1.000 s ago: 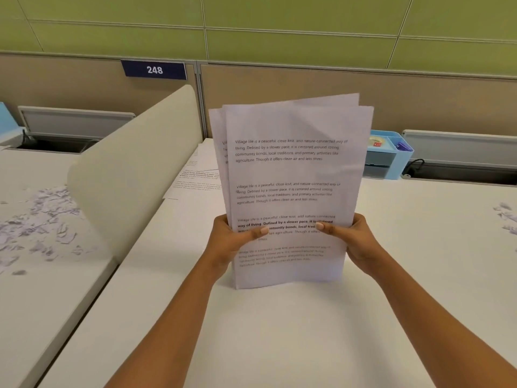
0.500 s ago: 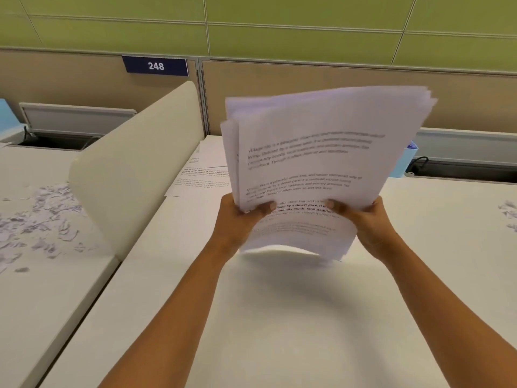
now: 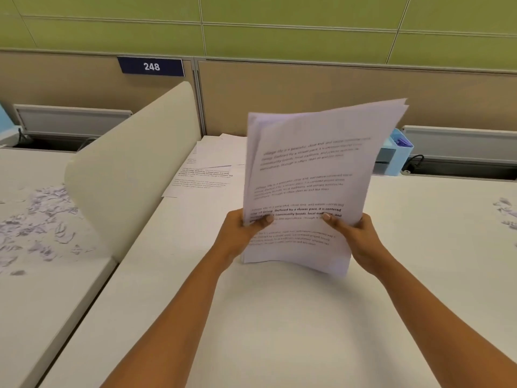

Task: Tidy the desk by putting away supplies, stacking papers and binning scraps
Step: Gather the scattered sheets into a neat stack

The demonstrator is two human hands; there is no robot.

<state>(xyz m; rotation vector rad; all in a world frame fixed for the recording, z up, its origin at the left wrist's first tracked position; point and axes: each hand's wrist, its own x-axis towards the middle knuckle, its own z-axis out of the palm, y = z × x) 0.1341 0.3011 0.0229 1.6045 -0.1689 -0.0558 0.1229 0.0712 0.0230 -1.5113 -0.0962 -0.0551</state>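
Left hand (image 3: 240,233) and right hand (image 3: 356,238) pinching paper stack (image 3: 307,177) sides, sheets tilted, over white desk (image 3: 279,326)

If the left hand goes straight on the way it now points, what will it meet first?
The left hand grips the paper stack, which stands right in that line. Beyond it, probably the back partition, but the stack hides that stretch.

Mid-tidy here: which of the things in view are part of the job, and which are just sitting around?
Part of the job: paper stack, gripped by left hand and right hand; loose sheets behind it; paper scraps, far left; stray scraps at the right edge; blue organiser.
Just there: cream divider; 248 plate; black cable.
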